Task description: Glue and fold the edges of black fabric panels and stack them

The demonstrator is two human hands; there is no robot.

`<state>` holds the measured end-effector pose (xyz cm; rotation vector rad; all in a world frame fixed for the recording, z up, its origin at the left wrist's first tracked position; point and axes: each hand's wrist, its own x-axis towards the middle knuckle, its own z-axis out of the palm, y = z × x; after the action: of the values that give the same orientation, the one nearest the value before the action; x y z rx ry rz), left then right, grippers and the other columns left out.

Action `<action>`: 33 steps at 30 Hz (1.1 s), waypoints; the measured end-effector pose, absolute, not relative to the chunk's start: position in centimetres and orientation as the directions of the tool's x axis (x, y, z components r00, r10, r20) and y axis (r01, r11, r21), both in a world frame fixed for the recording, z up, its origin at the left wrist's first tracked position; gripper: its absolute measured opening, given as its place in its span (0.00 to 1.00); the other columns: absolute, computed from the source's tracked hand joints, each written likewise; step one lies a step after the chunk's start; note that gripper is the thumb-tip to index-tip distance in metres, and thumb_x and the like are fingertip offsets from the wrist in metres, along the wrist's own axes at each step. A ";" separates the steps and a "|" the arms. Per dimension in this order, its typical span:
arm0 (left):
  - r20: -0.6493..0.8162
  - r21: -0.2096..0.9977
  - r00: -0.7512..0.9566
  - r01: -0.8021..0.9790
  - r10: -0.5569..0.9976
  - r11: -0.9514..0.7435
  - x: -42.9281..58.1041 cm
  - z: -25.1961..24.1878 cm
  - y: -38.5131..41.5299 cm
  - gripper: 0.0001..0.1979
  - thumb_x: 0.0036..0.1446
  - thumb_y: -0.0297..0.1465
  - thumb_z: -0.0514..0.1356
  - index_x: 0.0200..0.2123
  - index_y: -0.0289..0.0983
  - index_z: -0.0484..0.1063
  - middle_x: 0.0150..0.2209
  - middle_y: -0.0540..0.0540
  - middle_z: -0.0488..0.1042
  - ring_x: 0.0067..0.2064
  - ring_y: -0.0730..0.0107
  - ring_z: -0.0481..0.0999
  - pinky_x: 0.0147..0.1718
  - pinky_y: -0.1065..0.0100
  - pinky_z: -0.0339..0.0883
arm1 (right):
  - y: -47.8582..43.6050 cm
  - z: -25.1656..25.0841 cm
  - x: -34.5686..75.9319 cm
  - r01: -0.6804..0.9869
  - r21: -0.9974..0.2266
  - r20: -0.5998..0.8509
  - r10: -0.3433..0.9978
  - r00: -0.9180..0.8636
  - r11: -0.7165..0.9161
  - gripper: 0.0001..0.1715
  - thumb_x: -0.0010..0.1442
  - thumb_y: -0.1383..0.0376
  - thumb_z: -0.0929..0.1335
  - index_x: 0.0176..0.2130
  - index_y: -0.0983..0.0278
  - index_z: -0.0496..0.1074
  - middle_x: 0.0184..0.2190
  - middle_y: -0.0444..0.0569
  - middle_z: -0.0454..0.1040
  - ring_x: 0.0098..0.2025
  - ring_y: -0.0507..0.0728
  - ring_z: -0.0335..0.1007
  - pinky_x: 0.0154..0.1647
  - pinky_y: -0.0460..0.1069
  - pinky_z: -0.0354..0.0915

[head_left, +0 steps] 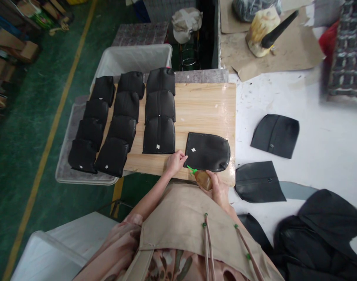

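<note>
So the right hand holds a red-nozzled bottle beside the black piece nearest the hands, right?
Not red: the head view shows a green nozzle. The right hand does hold the bottle beside that black piece.

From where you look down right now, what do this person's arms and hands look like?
The left hand and right hand wear no gloves. The left sleeve is pinkish-brown and patterned, leaving the forearm bare; the right one is hard to make out.

No readable text, labels, brands, numbers or signs anywhere.
</note>
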<state>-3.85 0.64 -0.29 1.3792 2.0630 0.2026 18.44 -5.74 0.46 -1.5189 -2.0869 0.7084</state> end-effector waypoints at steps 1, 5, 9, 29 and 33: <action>-0.425 0.453 -0.243 0.777 0.872 0.438 -3.8 -0.2 0.7 0.09 0.61 0.38 0.61 0.32 0.39 0.72 0.29 0.50 0.78 0.31 0.70 0.76 0.28 0.71 0.56 | -5.7 0.4 18.3 0.717 -0.646 0.062 0.954 -0.293 0.262 0.27 0.63 0.51 0.67 0.55 0.64 0.67 0.44 0.54 0.74 0.36 0.59 0.75 0.29 0.48 0.66; -0.438 0.442 -0.233 0.785 0.868 0.434 -3.8 -0.1 0.7 0.09 0.61 0.38 0.60 0.33 0.39 0.73 0.29 0.50 0.78 0.31 0.69 0.75 0.29 0.71 0.56 | -5.4 0.4 17.8 0.711 -0.649 0.028 0.943 -0.333 0.270 0.28 0.62 0.51 0.67 0.56 0.64 0.67 0.41 0.53 0.73 0.35 0.59 0.74 0.30 0.48 0.66; -0.436 0.448 -0.228 0.784 0.871 0.430 -3.9 -0.3 0.6 0.09 0.62 0.38 0.60 0.33 0.40 0.73 0.29 0.50 0.78 0.31 0.69 0.75 0.28 0.71 0.55 | -5.3 0.5 17.7 0.726 -0.635 -0.005 0.938 -0.346 0.264 0.27 0.63 0.51 0.67 0.56 0.63 0.67 0.40 0.52 0.72 0.35 0.59 0.74 0.30 0.48 0.66; -0.437 0.433 -0.238 0.789 0.867 0.435 -3.9 -0.1 0.7 0.09 0.62 0.38 0.60 0.32 0.40 0.73 0.32 0.50 0.79 0.32 0.69 0.76 0.28 0.71 0.55 | -5.1 1.1 17.6 0.767 -0.557 -0.045 0.910 -0.411 0.319 0.29 0.61 0.54 0.69 0.57 0.64 0.66 0.41 0.52 0.72 0.36 0.60 0.74 0.29 0.49 0.66; -0.432 0.438 -0.241 0.787 0.869 0.435 -3.9 -0.2 0.7 0.09 0.61 0.38 0.60 0.32 0.40 0.73 0.30 0.49 0.79 0.32 0.69 0.76 0.28 0.71 0.55 | -5.7 1.6 19.0 0.775 -0.568 -0.022 0.936 -0.352 0.278 0.29 0.61 0.52 0.68 0.56 0.64 0.66 0.44 0.53 0.73 0.36 0.60 0.74 0.29 0.49 0.65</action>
<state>-3.92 0.68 -0.15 1.3870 2.0644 0.1698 18.99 -5.66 1.64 -1.5601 -2.2363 0.7150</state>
